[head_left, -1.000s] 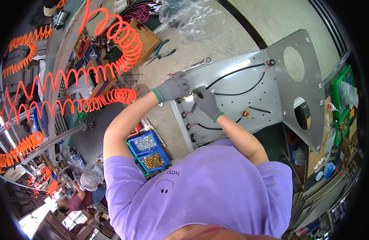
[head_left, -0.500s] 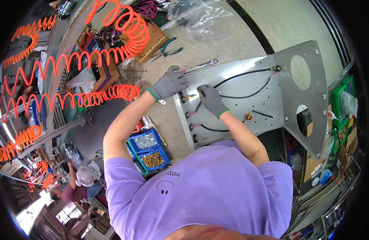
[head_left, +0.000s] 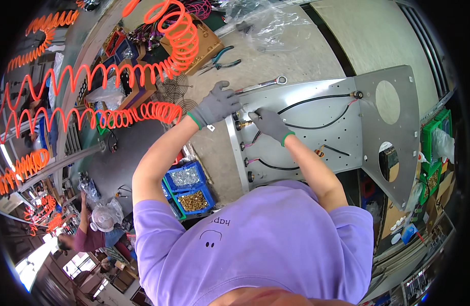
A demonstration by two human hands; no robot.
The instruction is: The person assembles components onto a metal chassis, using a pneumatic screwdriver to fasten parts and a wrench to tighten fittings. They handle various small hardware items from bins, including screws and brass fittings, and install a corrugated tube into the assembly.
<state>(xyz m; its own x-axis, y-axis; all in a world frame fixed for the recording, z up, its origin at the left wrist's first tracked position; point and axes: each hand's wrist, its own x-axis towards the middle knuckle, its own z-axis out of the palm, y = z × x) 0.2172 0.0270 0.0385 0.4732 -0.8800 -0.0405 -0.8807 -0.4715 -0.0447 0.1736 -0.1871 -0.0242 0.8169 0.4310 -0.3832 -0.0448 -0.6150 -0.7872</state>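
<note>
A grey sheet-metal panel [head_left: 316, 135] with bent sides lies in front of me, with black cables and fittings mounted on it. My left hand [head_left: 217, 104], in a grey glove, is at the outer side of the panel's left flange, fingers curled; what they grip is hidden. Over the inner side, my gloved right hand [head_left: 269, 124] has its fingertips pinched together close to a brass fitting [head_left: 242, 124] that sticks through the flange. Whatever sits in that pinch is too small to name. A ratchet wrench [head_left: 263, 85] lies along the panel's far edge, beside my left hand.
Blue bins [head_left: 193, 201] of small metal parts stand at the near left. Pliers [head_left: 219, 60], wire fan guards [head_left: 173, 89] and a cardboard box [head_left: 202, 46] lie farther back. Orange coiled hoses [head_left: 143, 115] hang at the left. A co-worker [head_left: 89, 239] is in the left background.
The view has shifted slightly, so the bench and panel sit a little lower and farther right. My right hand has moved slightly closer to the brass fitting; the left stays at the flange.
</note>
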